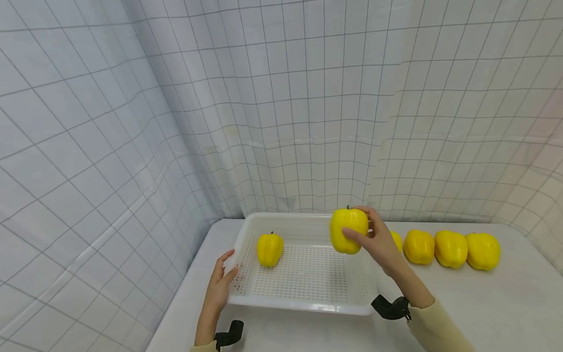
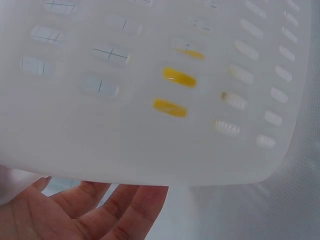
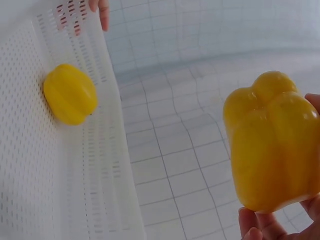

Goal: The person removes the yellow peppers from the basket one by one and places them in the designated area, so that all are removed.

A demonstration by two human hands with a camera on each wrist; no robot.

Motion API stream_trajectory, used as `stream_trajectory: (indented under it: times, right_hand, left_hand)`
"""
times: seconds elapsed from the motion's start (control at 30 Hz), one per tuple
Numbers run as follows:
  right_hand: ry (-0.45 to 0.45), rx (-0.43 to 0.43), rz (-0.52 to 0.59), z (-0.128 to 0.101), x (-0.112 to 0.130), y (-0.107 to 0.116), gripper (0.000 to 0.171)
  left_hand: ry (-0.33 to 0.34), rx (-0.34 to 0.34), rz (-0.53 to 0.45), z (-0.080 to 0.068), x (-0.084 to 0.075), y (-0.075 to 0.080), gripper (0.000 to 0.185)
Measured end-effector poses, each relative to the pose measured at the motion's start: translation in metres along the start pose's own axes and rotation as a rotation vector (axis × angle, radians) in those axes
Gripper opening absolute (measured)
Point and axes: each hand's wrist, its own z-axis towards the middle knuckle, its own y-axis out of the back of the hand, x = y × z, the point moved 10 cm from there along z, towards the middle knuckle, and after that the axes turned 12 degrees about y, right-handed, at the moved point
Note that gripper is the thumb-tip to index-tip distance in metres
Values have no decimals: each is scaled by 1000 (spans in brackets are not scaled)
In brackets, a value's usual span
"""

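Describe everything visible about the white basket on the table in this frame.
The white plastic basket is a shallow rectangular tray with slotted, perforated walls and floor and rounded corners. It sits flat on the white table near the gridded curtain. One yellow bell pepper lies inside at its left end. The left hand touches its left wall; the right hand holds another yellow pepper above its right side.
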Motion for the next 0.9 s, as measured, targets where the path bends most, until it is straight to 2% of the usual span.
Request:
stream_trajectory:
  times: [0.2, 0.5, 0.7, 0.9]
  right_hand:
    - [-46, -64, -48, -22, -13, 31, 61]
    - [-122, -71, -176, -52, -46, 66, 65]
    - [-205, -63, -210, -67, -71, 79, 73]
    - [-275, -13, -260, -81, -98, 83, 79]
  left_hand:
    - [-24, 27, -21, -2, -3, -2, 47]
    - [-13, 32, -24, -1, -2, -3, 47]
    - [-15, 26, -20, -2, -3, -1, 48]
    - [-9, 26, -15, -3, -3, -1, 48]
